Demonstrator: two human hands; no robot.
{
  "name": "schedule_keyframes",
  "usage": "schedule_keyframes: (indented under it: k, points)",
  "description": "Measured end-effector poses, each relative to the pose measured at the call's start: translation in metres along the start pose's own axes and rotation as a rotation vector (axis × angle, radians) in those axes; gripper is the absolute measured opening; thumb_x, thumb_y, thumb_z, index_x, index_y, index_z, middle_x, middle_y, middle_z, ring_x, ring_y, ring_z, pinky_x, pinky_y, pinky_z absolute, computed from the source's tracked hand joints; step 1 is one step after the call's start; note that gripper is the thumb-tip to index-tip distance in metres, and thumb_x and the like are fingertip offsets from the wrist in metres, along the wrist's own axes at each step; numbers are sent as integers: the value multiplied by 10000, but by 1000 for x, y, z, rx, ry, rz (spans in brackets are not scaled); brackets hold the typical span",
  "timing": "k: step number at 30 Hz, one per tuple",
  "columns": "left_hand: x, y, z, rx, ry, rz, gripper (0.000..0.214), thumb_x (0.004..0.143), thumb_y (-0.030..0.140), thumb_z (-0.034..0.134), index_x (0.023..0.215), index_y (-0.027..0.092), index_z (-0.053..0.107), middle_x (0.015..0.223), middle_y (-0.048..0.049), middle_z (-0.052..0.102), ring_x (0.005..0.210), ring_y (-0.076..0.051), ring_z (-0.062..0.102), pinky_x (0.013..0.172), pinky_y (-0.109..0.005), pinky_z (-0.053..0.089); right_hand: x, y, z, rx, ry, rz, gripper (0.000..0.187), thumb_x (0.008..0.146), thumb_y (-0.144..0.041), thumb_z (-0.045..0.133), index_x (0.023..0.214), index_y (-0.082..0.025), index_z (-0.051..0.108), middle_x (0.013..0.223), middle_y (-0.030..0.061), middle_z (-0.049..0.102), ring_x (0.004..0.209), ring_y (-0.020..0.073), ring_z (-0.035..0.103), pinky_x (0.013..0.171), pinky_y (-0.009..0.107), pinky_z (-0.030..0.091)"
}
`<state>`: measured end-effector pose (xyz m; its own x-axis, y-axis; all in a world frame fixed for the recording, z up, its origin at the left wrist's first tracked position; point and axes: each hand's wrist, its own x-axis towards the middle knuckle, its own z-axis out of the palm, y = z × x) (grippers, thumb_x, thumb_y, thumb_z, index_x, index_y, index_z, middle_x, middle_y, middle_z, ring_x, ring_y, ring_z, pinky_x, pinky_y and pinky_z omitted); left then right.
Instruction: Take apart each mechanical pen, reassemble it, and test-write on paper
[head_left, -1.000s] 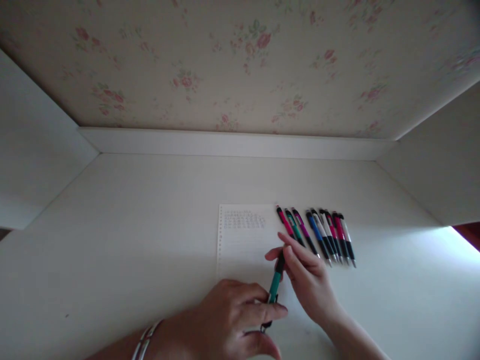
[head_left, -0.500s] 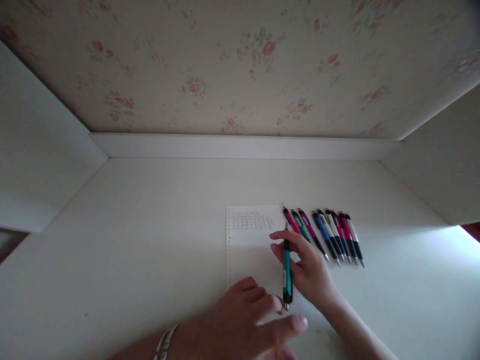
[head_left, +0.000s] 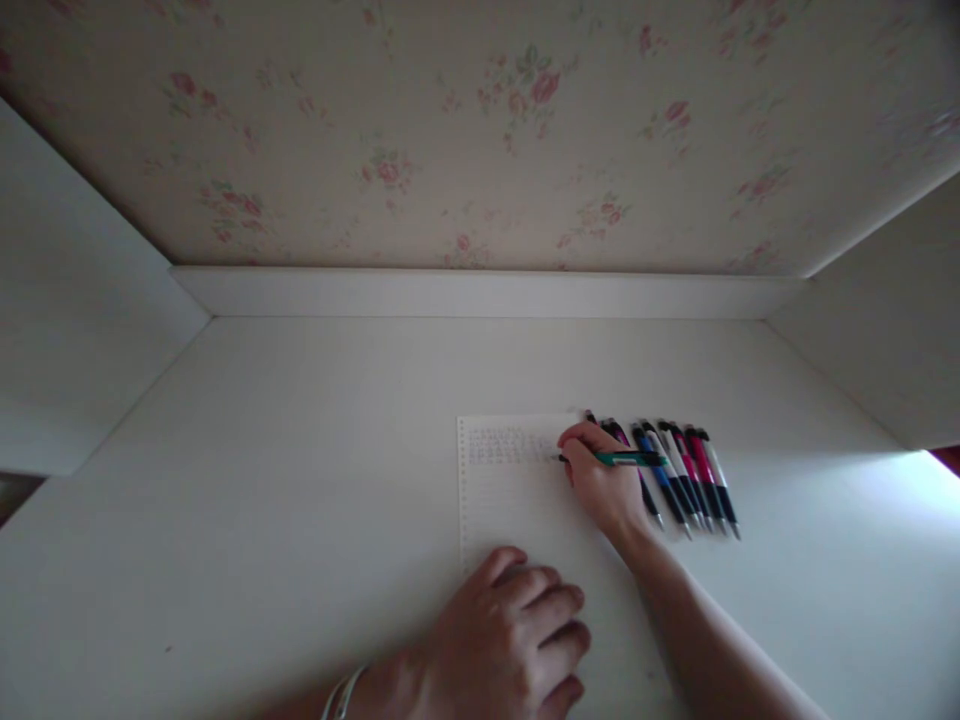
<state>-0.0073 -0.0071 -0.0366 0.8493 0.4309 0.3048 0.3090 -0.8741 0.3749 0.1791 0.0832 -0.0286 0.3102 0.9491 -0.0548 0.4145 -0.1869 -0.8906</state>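
My right hand is closed around a green pen, whose tip points left at the end of the handwritten lines. Beneath it lies a sheet of lined paper with punched holes down its left edge and small writing near the top. My left hand rests on the lower part of the sheet, fingers slightly bent and a little apart, holding nothing. A light band circles the left wrist. Right of the writing hand, several pens in blue, white and pink lie side by side; the hand partly covers the leftmost ones.
The sheet and pens lie on a white desk. A white ledge runs along its back, below floral wallpaper. White side panels stand at left and right. A small dark speck marks the desk at left.
My right hand has turned the green pen from upright to sideways and brought its tip to the writing. The left hand, previously with fingers near the pen's end, has settled on the paper.
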Motion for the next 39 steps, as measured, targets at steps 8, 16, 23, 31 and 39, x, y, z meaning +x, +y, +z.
schedule_keyframes:
  k: [8,16,23,31,39]
  points:
    - [2,-3,-2,-6,25,14,240,1026,370,504,1102,192,648,1242,-21,682,1133,-191,565,972,-369,359,-2,2,-4,-164,8,-53,185,781,-262,516,613,-224,584,486,-39,484,508,164,458,508,291,310]
    - [1,-3,1,-2,49,17,215,1015,362,531,1079,195,650,1240,-7,683,1129,-186,564,946,-376,341,-4,1,-4,-233,19,-58,198,817,-268,495,639,-217,565,507,-37,483,512,155,465,508,280,320]
    - [1,-6,3,53,66,38,206,1012,361,536,1074,214,667,1258,3,679,1128,-173,565,953,-354,342,-2,5,-3,-252,20,-76,233,809,-305,493,595,-215,515,515,-30,479,525,150,454,520,279,315]
    - [1,-6,2,44,57,35,210,992,376,569,1082,209,660,1257,8,679,1128,-176,574,948,-365,347,-3,4,-3,-253,47,-70,236,809,-315,493,599,-212,528,506,-29,486,506,146,456,496,266,318]
    - [1,-6,5,30,87,23,204,996,372,558,1071,211,657,1234,2,693,1115,-179,582,941,-365,357,-5,4,-4,-245,89,-94,230,810,-310,495,620,-205,572,516,-20,521,513,151,481,498,259,340]
